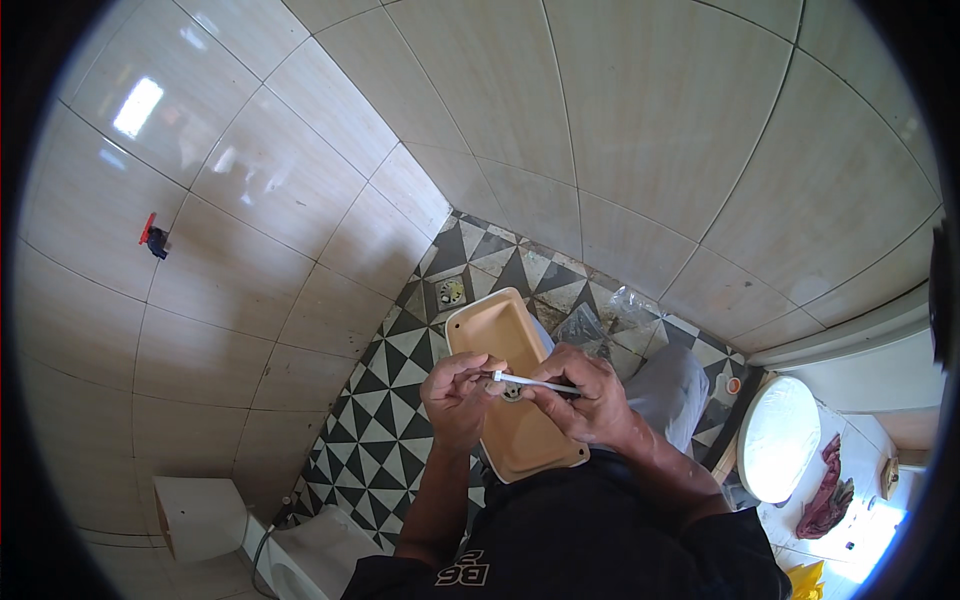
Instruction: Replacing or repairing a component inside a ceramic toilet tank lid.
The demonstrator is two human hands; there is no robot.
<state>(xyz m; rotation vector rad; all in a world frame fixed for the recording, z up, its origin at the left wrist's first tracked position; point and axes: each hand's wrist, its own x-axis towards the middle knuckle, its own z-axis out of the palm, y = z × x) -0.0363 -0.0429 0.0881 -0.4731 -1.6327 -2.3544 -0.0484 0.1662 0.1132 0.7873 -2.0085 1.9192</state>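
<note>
A thin white rod (535, 381) with a wider white head at its left end is held level between my two hands. My left hand (458, 395) pinches near the head with thumb and fingertips. Farther along, my right hand (588, 398) grips the rod, and a dark tip sticks out past its thumb. Below both hands a peach-coloured, shallow basin (535, 455) with a cream rim rests at my lap. Small holes show in its corners. A round fitting (512, 393) at its middle is partly hidden by the fingers.
Patterned tiles cover the floor, with a drain (451, 292) near the wall corner. Clear plastic bags (585, 328) lie past my leg. A red-handled tap (154, 238) juts from the left wall. At right are a white oval lid (778, 440) and a maroon cloth (826, 500).
</note>
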